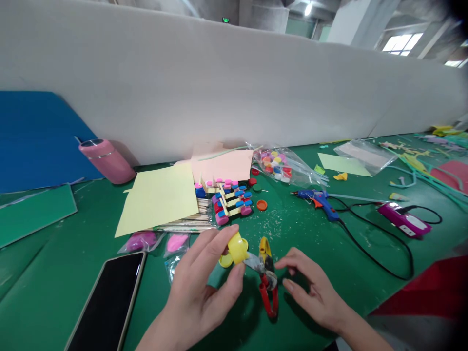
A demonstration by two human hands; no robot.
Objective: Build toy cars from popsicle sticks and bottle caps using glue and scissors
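Blue sheet material (36,141) stands at our far left, with a pink tumbler (109,163) tilted beside it and a smartphone (107,302) lying face up nearer to us. A pale yellow sheet (161,200) covers part of a bundle of wooden sticks (204,214). Our left hand (199,285) reaches up from the lower edge, its back turned left, the index finger arched above and the thumb bent below. Between those two tips we pinch a yellow bottle cap (237,248), held up over the green table (234,331), with the stick-and-cap assemblies (240,203) lying beyond it. Just right of the cap, a hand tool (270,279) points its taped grey end at the cap, its yellow and red handles spread; we cannot tell whether that end touches. Our right hand (316,290) comes in from the lower right, index finger stretched leftward, thumb set below it and the other fingers curled. Its thumb and index stand apart with nothing clamped between; contact with the tool is unclear. Farther right lie a blue glue gun (320,201) and a purple device (404,222).
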